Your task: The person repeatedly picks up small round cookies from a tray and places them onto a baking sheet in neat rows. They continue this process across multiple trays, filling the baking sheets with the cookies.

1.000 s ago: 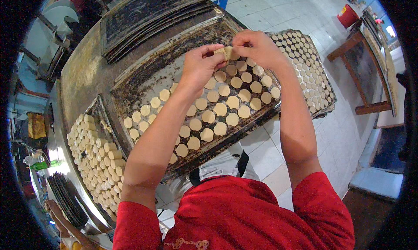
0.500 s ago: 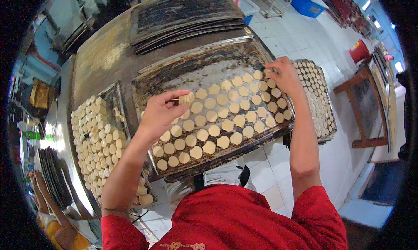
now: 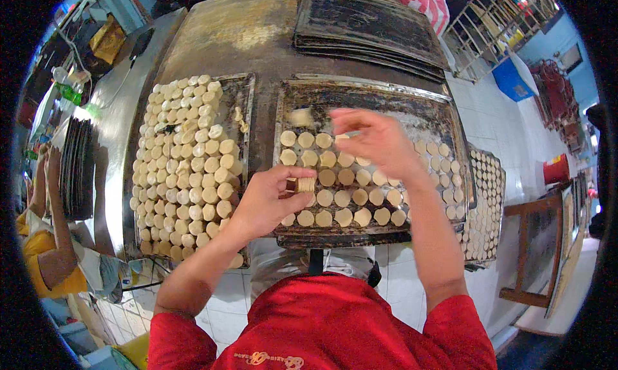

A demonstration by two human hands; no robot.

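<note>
My left hand (image 3: pixel 267 199) pinches a short stack of pale dough discs (image 3: pixel 306 184) between thumb and fingers, low over the near left part of the dark baking tray (image 3: pixel 386 90). Rows of flat round dough discs (image 3: pixel 344 217) cover most of that tray. My right hand (image 3: pixel 376 141) hovers over the tray's middle, its fingers smeared by motion, so I cannot make out whether it holds anything. A blurred pale disc (image 3: pixel 301 117) shows just left of its fingertips, beyond the farthest row at the left. Some discs are hidden beneath my right hand and forearm.
Left of it, another tray (image 3: pixel 250 90) carries many thick dough pieces (image 3: pixel 187 157). Stacked dark trays (image 3: pixel 373 25) lie at the back of the table. Below right stands a further tray of discs (image 3: pixel 486 196). A person in yellow (image 3: pixel 48 260) works at the far left.
My view has swung left. My right hand has left the tray's far right corner and come across to its left part. My left hand, still gripping the stack, is now lower over the nearer rows.
</note>
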